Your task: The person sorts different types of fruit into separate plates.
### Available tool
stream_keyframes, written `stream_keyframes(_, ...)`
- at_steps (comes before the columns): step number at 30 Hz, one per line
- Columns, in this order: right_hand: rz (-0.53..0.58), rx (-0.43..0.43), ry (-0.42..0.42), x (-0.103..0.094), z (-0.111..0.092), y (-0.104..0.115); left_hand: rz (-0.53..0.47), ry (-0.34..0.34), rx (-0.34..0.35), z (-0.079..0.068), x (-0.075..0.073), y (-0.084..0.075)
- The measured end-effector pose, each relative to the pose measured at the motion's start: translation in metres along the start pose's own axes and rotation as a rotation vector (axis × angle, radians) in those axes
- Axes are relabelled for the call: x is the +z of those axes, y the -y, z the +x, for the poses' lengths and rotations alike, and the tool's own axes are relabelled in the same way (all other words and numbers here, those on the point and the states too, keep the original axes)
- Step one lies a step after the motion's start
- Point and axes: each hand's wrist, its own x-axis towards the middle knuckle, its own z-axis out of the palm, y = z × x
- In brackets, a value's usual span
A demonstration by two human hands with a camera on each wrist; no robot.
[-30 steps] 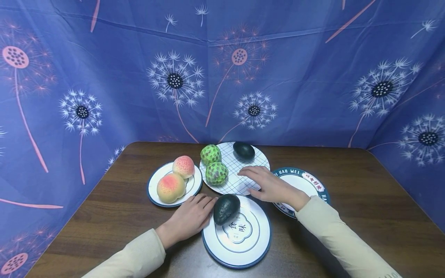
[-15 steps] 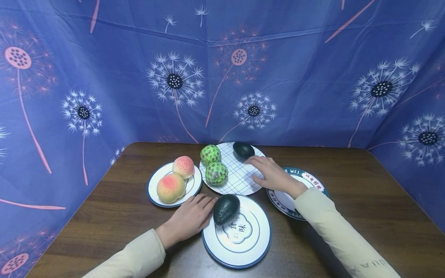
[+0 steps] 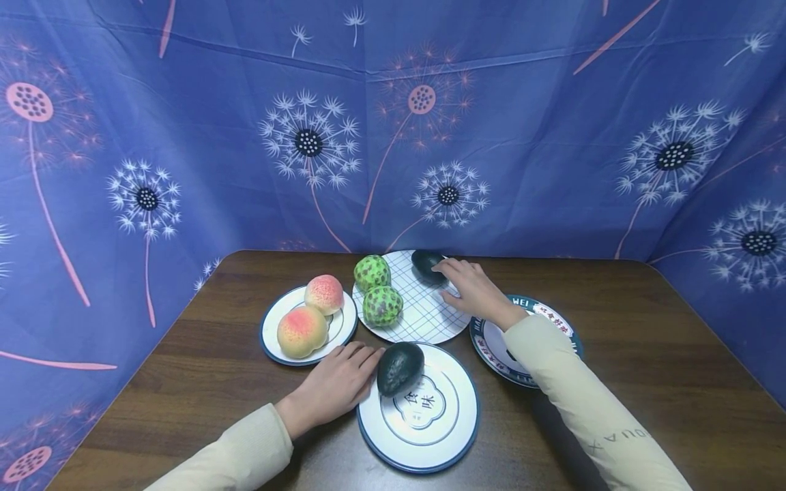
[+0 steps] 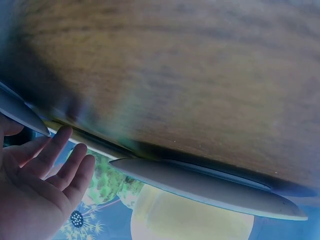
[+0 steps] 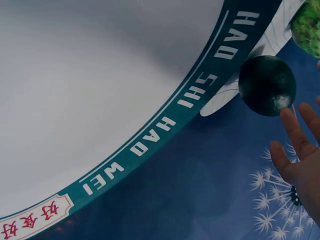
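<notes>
In my head view, the right hand has loosely bent, parted fingers gripping nothing I can see; at their tips lies the far avocado, on the checked plate. The left hand is relaxed, the near avocado just beside its fingertips. My left wrist view shows those fingers slightly spread, holding nothing, the peach plate off to one side. In my right wrist view, a fingertip meets the far avocado's edge; contact I can't tell.
</notes>
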Motion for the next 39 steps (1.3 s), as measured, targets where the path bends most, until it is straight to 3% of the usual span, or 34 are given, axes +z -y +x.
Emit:
stream_keyframes(11, -0.072, 0.025, -0.059, 0.006, 0.017, -0.003, -0.001, 0.0, 0.001, 0.0, -0.002, 0.0)
stream_keyframes(26, -0.063, 0.18, 0.062, 0.012, 0.032, -0.01, -0.013, 0.015, -0.008, -0.001, -0.002, -0.001)
stream_keyframes(39, 0.006, 0.278, 0.119, 0.02, 0.041, -0.014, 0.013, -0.031, 0.003, -0.001, 0.0, 0.0)
